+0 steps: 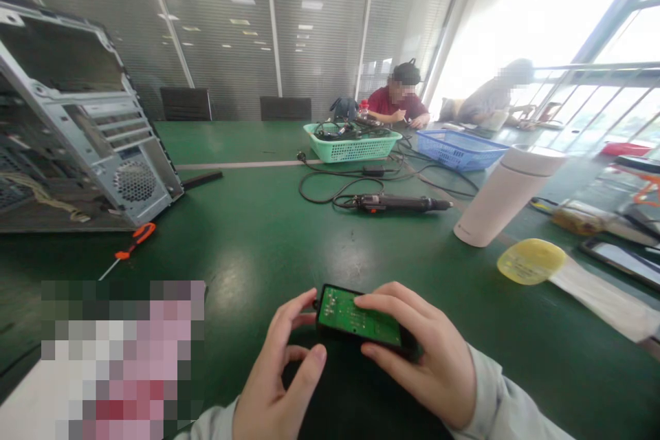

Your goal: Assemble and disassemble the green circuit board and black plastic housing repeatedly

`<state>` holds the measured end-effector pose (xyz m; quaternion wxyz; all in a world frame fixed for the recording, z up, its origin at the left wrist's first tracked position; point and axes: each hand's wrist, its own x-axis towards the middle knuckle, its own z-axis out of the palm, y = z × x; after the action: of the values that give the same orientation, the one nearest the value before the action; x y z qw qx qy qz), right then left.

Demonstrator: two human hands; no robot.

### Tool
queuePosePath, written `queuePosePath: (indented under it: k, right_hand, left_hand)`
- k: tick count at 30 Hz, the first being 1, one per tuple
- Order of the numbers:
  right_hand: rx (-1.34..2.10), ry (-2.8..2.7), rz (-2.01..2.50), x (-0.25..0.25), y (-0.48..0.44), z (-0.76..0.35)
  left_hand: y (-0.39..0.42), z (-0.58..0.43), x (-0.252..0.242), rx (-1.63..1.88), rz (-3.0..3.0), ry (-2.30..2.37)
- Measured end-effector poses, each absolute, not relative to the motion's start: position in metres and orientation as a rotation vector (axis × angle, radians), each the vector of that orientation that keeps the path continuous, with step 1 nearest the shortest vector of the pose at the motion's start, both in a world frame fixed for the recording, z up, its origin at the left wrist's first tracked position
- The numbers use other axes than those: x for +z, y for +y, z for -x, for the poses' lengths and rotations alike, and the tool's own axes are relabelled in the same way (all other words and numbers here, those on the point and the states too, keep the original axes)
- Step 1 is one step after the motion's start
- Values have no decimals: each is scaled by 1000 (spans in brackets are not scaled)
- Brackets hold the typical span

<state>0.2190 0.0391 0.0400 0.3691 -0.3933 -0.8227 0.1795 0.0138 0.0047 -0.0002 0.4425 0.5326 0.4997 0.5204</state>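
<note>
A small black box with a green circuit board (355,316) in its open top sits low at the front of the green table (268,240). My right hand (423,357) curls over its right side and grips it from above. My left hand (278,378) holds the left end, with the thumb and fingertips pressed against the casing. Both sleeves are light grey.
An open computer case (77,130) stands at the left, with an orange-handled screwdriver (131,244) before it. An electric screwdriver (397,203) and cables lie mid-table near a green basket (353,144) and a blue basket (458,149). A white tumbler (508,196), a yellow lid (531,261) and a phone (621,258) sit right. Two people sit far back.
</note>
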Motion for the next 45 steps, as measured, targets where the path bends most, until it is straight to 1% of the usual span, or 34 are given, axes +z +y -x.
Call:
queuePosePath:
  k: [3,8,14,21,28,40,45]
  right_hand:
    - [247,-2249,894,41,42,-223]
    - [154,-2316,842,43,45,-227]
    - [177,-2350,818,44,41,-225]
    - [218,-2338,878,42,40,-224]
    - [190,-2295,900,42,41,-225]
    - [197,-2216,960,35,39,-220]
    - [240,-2232,966,37,40,-221]
  left_hand:
    - [5,-10,0,1254,-1394,1174]
    - [5,-6,2,1252,-1544,1170]
    - [6,-4,5,1213,-1662,1207]
    - [10,-2,3,1184,-1610,1199]
    - [9,-4,1,1157,-1590,1170]
    - [7,-5,11,1266,-1814,1222]
    - [7,-7,13,1267,-1942,1352]
